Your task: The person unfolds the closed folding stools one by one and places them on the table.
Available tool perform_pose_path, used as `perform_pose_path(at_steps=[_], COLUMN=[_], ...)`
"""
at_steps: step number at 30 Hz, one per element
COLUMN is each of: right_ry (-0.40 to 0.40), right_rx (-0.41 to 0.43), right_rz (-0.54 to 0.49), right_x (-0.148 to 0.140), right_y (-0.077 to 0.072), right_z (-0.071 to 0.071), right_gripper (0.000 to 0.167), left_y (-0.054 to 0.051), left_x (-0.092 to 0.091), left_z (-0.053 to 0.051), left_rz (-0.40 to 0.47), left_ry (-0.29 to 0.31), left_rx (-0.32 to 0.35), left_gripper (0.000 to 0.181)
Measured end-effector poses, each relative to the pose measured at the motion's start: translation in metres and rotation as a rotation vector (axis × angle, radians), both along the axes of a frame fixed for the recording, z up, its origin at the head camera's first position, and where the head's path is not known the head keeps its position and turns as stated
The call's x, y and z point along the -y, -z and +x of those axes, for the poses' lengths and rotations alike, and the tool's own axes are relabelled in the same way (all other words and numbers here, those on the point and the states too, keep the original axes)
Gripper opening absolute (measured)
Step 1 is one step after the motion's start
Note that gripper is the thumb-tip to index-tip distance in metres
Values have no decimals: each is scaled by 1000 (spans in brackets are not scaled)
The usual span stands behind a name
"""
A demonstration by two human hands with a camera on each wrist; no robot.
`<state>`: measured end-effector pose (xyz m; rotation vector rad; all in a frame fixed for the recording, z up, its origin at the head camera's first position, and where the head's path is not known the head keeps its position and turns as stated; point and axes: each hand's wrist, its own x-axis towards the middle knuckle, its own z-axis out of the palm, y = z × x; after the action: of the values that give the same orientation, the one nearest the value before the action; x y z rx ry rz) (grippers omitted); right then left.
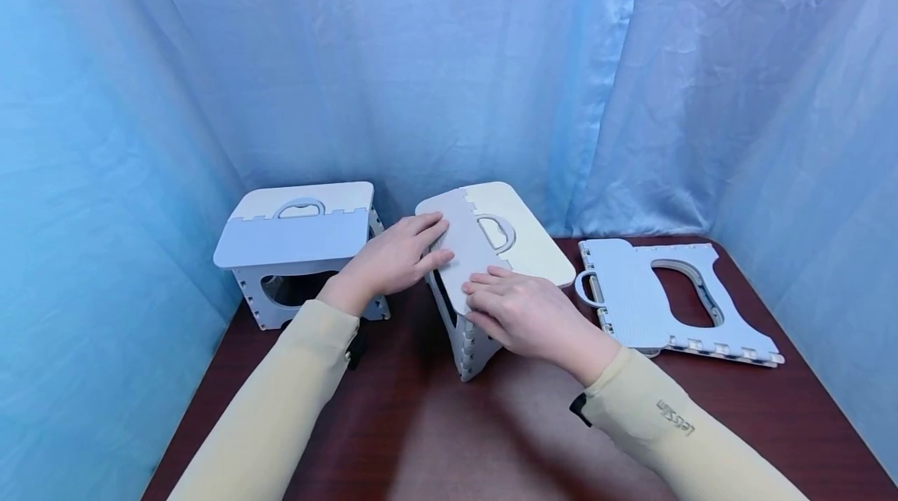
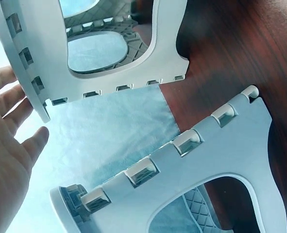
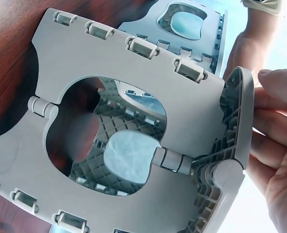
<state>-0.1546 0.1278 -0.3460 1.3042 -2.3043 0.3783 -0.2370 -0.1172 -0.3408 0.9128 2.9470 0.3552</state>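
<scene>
A white folding step stool (image 1: pixel 536 240) stands unfolded in the middle of the table, turned at an angle, its grey-white top split by a hinge line with a loop handle. My left hand (image 1: pixel 396 255) rests on the left edge of that top, fingers extended. On the near corner lies my right hand (image 1: pixel 522 310), fingers loosely bent over the surface. From below, the right wrist view shows the stool's hinged end panel (image 3: pixel 192 107) beside my right fingers. In the left wrist view, my left hand (image 2: pixel 7 155) is at the stool's edge.
Another unfolded stool (image 1: pixel 295 240) stands at the left, close to my left forearm. A third stool (image 1: pixel 624 291) lies folded flat on the right of the dark red-brown table (image 1: pixel 351 439). Light blue curtains (image 1: pixel 421 57) hang behind and on both sides.
</scene>
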Motion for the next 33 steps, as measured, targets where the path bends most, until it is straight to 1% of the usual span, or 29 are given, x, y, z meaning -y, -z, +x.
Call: perform_pose_path(at_steps=[6, 11, 14, 18, 21, 25, 29, 33], right_ry=[12, 52, 76, 99, 117, 135, 147, 160], right_rx=[-27, -31, -47, -64, -62, -60, -67, -60], right_rz=[-33, -36, -33, -31, -33, -37, -37, -43], right_x=[-6, -11, -13, -16, -17, -20, -24, -28], right_y=[2, 4, 4, 5, 6, 7, 7, 8], right_z=[0, -1, -1, -1, -1, -1, -3, -4], right_gripper=[23, 30, 32, 33, 31, 29, 29, 30], left_y=[2, 2, 3, 4, 7, 11, 15, 17], left_x=[1, 1, 1, 0, 0, 0, 1, 1], left_z=[5, 7, 9, 10, 10, 11, 12, 14], left_rz=[-21, -42, -40, -38, -41, -30, -6, 18], left_ry=[4, 0, 4, 0, -9, -4, 9, 9], left_rx=[-61, -84, -111, -144, -156, -193, -236, -251], left_gripper=[67, 67, 66, 66, 66, 65, 63, 63])
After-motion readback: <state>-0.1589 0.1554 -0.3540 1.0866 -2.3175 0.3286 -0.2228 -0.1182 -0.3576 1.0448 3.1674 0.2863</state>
